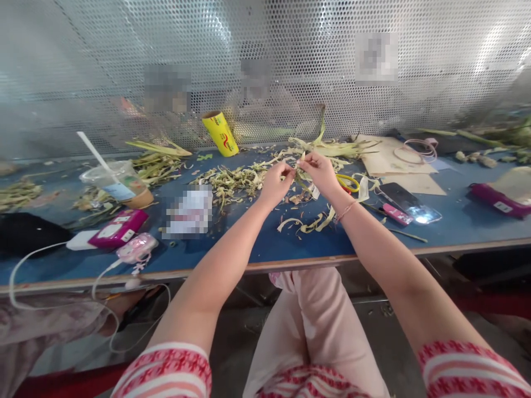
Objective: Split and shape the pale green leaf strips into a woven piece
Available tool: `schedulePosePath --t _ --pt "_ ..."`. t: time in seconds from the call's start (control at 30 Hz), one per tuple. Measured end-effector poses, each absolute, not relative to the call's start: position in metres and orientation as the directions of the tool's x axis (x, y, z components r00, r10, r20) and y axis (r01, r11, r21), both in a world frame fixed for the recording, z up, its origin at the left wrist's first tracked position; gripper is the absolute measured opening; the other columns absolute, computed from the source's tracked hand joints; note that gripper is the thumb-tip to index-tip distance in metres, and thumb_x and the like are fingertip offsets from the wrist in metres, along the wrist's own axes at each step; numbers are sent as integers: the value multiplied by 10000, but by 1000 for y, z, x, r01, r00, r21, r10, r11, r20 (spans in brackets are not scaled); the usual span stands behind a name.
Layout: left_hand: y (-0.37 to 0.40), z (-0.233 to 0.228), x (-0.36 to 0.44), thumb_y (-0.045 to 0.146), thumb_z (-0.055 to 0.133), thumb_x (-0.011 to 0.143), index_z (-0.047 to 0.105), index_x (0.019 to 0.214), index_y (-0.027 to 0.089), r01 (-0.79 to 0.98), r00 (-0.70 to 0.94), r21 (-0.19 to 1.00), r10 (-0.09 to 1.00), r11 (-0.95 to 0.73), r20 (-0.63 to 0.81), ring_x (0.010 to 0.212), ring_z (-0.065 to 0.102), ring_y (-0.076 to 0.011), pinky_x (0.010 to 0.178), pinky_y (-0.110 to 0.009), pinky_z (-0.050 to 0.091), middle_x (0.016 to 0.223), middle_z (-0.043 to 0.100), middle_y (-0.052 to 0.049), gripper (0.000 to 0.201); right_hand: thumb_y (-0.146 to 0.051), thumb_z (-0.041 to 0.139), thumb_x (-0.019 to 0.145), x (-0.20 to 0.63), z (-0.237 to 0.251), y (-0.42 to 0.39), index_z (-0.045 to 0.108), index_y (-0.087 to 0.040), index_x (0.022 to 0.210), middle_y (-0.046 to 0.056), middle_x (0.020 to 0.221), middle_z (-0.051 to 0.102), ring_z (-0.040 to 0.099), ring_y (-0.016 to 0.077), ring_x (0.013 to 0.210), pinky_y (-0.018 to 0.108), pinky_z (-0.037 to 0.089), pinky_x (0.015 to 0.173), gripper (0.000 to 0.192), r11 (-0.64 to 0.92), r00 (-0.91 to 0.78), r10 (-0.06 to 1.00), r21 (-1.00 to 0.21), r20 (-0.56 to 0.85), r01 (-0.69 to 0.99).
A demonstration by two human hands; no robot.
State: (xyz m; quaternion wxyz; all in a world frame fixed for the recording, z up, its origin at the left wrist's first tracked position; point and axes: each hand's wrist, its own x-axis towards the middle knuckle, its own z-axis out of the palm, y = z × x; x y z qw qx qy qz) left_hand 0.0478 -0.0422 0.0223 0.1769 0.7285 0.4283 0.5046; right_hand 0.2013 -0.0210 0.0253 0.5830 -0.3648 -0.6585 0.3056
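Note:
In front of me, both hands meet over a pile of shredded plant strips (236,179). My left hand (277,182) is closed in a pinch, thumb against fingers. Just to its right, my right hand (318,170) pinches a pale green plant strip (303,157), whose tip shows above the fingers. What lies inside the left pinch is mostly hidden, though it looks like part of the same plant stuff. Behind the hands lies a bunch of long pale leaves (332,148). Yellow-handled scissors (349,183) rest by my right wrist, and loose curled peelings (313,225) lie nearer the edge.
A yellow cardboard tube (222,135) stands tilted near the perforated metal panel (298,72). On the left are a plastic cup with a straw (120,185) and a purple box (119,228) with cables. A phone (406,202) and brown paper (394,157) lie right.

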Motion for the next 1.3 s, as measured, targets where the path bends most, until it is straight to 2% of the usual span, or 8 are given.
schedulePosePath --t 0.1,0.23,0.43,0.6,0.7,0.83,1.0,1.3 --pt "-43 22 49 228 576 864 512 688 216 468 114 683 805 -561 582 735 543 -182 760 -323 424 706 567 -23 188 -426 687 762 201 25 -20 527 -211 695 -11 690 495 451 127 657 292 404 660 276 590 -82 806 -789 586 170" --pt "-45 22 48 293 568 892 484 713 221 429 102 720 821 -546 562 744 548 -186 789 -333 430 697 554 -23 211 -444 612 811 203 25 -17 581 -204 726 34 826 568 527 168 807 326 432 794 257 661 -142 747 -703 649 261" --pt "-42 21 47 252 507 917 460 704 225 328 13 836 887 -439 461 677 525 -166 763 -318 436 644 518 8 220 -311 493 868 202 25 -24 492 -209 639 -1 660 518 491 156 683 310 381 705 251 543 -293 840 -723 458 427" --pt "-38 16 49 258 537 891 440 665 216 249 14 878 908 -410 420 679 506 -152 739 -301 442 644 488 11 250 -204 428 863 197 25 -30 464 -222 689 9 659 541 503 168 682 309 387 710 178 546 -299 838 -685 457 483" --pt "-39 15 51 248 504 905 443 683 207 246 51 886 918 -393 393 658 496 -133 712 -286 438 659 492 14 234 -130 407 816 198 24 -29 511 -215 804 16 686 547 511 185 707 317 403 726 135 558 -291 827 -643 481 525" --pt "-40 15 52 157 457 897 437 663 200 328 68 849 907 -414 416 630 480 -124 693 -277 422 631 489 18 239 -122 390 806 201 22 -26 541 -184 1015 62 851 595 539 209 824 349 441 806 265 644 -336 757 -550 561 531" --pt "-41 18 53 106 441 877 414 654 199 224 53 907 934 -355 353 618 472 -114 657 -248 436 625 438 29 243 -135 361 855 202 24 -26 535 -189 895 115 952 599 543 225 922 361 445 867 187 740 -432 654 -406 621 537" --pt "-39 18 50 175 493 896 464 677 189 224 62 907 934 -357 352 585 433 -102 627 -237 381 615 460 30 222 -101 364 821 201 31 -35 495 -198 788 67 776 576 515 194 758 298 383 724 166 678 -446 721 -405 530 614"
